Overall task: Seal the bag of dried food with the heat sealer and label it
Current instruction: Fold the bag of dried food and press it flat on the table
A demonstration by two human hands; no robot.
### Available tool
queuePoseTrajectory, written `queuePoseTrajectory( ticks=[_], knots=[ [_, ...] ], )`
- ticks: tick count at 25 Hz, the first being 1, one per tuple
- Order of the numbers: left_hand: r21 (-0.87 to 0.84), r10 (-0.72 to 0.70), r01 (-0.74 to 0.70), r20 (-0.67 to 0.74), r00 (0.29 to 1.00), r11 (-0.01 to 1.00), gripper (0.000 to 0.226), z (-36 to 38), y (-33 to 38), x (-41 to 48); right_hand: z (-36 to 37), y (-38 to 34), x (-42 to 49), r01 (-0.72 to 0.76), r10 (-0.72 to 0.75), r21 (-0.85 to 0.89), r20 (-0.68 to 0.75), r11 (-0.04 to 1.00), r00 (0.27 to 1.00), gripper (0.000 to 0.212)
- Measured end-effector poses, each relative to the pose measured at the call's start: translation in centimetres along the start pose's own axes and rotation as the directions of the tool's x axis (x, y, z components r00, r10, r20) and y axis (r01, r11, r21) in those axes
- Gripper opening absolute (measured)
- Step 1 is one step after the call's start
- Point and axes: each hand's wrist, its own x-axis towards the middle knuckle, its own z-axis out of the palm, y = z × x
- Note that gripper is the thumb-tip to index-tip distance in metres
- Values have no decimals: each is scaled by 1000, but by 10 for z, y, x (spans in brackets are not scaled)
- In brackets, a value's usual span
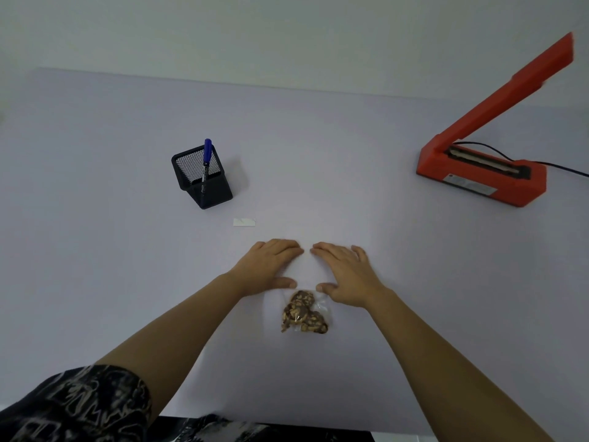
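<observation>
A clear plastic bag (304,269) lies flat on the pale table, with brown dried food (303,313) bunched at its near end. My left hand (269,264) and my right hand (344,271) rest palm-down on the empty upper part of the bag, fingers spread and fingertips almost meeting. An orange heat sealer (481,169) stands at the far right with its arm raised open. A small white label (244,222) lies just beyond my left hand. A blue marker (206,157) stands in a black mesh holder (202,177).
The sealer's black cord (564,169) runs off to the right edge. A wall stands behind the table's far edge. Bare table surface (95,234) stretches to the left and between the holder and the sealer.
</observation>
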Motion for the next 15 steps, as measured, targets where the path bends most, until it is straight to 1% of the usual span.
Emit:
queuePoseTrajectory(
  ticks=[2,5,10,15],
  knots=[
    [26,-1,1,20,1000,1000,90,-4,-3,3,-4,0,3,-13,14,-6,35,1000,999,78],
    [41,-21,19,46,999,999,94,-9,-4,8,-7,0,7,-30,31,-10,71,1000,997,87],
    [85,-66,58,95,993,995,109,-18,-3,19,-13,-2,18,-44,45,-20,102,999,994,100],
    [110,-71,59,103,992,992,113,-20,1,23,-14,-2,20,-27,31,-42,95,999,995,104]
  ],
)
